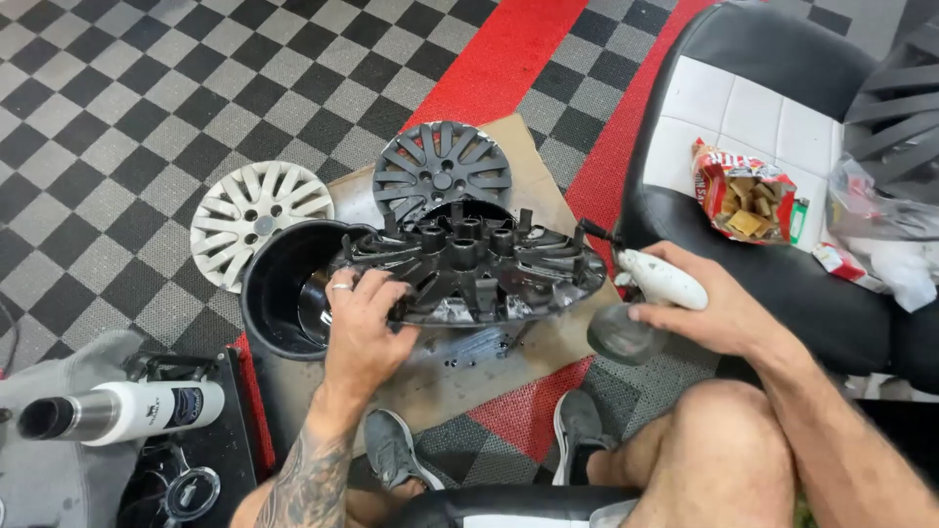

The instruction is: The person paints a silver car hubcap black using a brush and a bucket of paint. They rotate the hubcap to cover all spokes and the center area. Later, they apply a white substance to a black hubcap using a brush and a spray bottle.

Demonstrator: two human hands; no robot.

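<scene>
My left hand (364, 313) grips the near rim of a black wheel cover (469, 262), holding it back side up over a sheet of cardboard (445, 367). A ring shows on one finger. My right hand (704, 303) is closed around a white spray bottle (657, 279) with a clear base, its nozzle pointing at the cover's right edge. A second dark wheel cover (442, 168) lies face up just beyond the held one. A silver wheel cover (260, 215) rests on the checkered floor to the left.
A black bucket (279, 293) stands left of the cardboard. A black and white seat (763, 117) at the right carries an open snack bag (745, 191) and plastic wrap. A white and steel flask (122, 411) lies at lower left. My shoes (489, 445) rest near the cardboard.
</scene>
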